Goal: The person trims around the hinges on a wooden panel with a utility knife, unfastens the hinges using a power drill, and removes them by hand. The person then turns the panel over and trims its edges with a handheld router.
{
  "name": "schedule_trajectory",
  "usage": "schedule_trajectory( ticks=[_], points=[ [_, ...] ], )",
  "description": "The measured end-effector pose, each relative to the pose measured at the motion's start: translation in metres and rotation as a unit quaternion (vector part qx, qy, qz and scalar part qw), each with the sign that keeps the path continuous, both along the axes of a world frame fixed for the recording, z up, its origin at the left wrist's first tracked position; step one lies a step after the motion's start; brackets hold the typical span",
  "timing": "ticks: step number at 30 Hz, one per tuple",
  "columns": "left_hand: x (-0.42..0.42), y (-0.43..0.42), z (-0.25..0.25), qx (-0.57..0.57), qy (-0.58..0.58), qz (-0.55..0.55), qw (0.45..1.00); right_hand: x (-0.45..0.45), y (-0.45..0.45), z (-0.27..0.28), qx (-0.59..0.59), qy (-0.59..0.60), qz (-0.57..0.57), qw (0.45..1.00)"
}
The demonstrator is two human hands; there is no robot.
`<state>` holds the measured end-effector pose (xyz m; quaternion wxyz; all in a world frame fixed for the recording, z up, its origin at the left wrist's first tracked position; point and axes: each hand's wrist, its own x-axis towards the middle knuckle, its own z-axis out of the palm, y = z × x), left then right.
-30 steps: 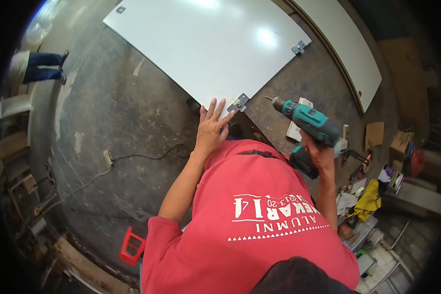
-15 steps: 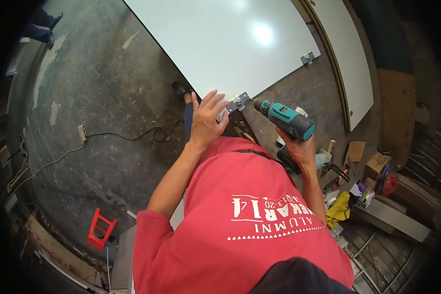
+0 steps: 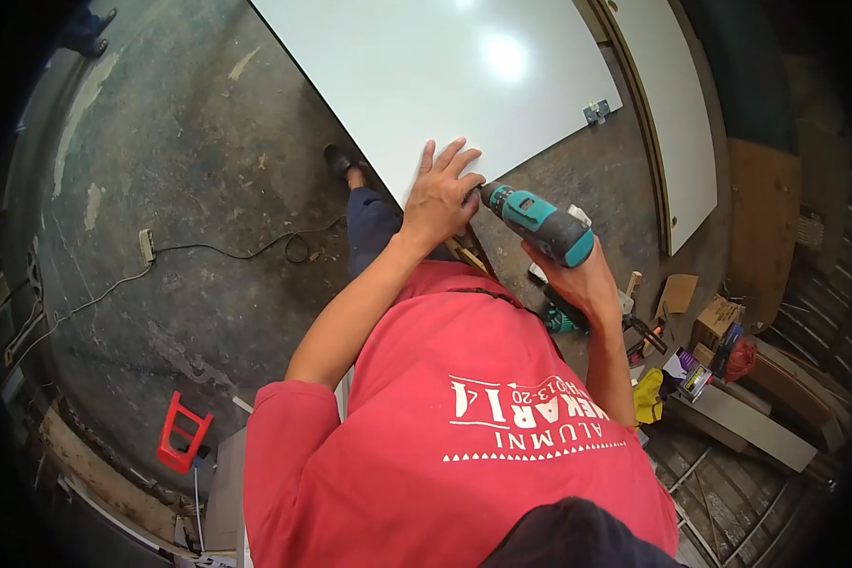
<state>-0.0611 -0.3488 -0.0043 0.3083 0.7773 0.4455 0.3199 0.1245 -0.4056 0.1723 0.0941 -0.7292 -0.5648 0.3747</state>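
White panel [image 3: 445,76] ahead. Teal drill [image 3: 532,214] at near corner, right hand [image 3: 577,276] gripping it. Left hand [image 3: 435,204] over same corner, fingers splayed; cannot tell if thumb pinches anything. Metal fitting [image 3: 596,112] at panel's right corner.

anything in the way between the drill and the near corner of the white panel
Yes, the left hand: it covers the near corner of the white panel, its fingers right at the front end of the drill in the right hand. Whether the tip touches anything is hidden. Nothing else visible stands between.
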Motion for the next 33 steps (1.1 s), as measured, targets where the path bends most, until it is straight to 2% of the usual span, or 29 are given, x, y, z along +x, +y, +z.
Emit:
schedule_trajectory(
  ticks=[2, 4, 5, 9, 11, 21, 27, 33],
  points=[
    [0.002, 0.001, 0.0, -0.001, 0.01, -0.004, 1.0, 0.003, 0.009, -0.004, -0.013, -0.007, -0.004, 1.0],
    [0.001, 0.001, -0.001, -0.002, -0.002, 0.0, 1.0, 0.007, 0.018, -0.011, 0.02, 0.056, 0.005, 0.998],
    [0.001, 0.001, -0.002, -0.004, -0.002, 0.0, 1.0, -0.001, 0.024, 0.002, -0.021, 0.032, -0.016, 0.999],
    [0.001, 0.002, -0.002, -0.001, -0.007, 0.0, 1.0, -0.005, 0.02, 0.0, -0.009, 0.01, -0.014, 1.0],
    [0.001, 0.003, -0.002, 0.005, -0.007, -0.001, 1.0, -0.007, 0.018, 0.004, -0.043, -0.047, -0.005, 0.998],
    [0.001, 0.003, -0.001, 0.008, -0.006, 0.008, 1.0, -0.002, 0.017, 0.007, -0.042, -0.033, -0.007, 0.999],
    [0.001, 0.002, -0.003, 0.004, -0.009, 0.013, 1.0, 0.001, 0.014, 0.005, 0.005, -0.007, 0.009, 1.0],
    [-0.001, 0.003, -0.006, 0.015, -0.051, 0.022, 0.998, -0.014, 0.005, 0.025, -0.012, -0.059, -0.004, 0.998]
  ],
)
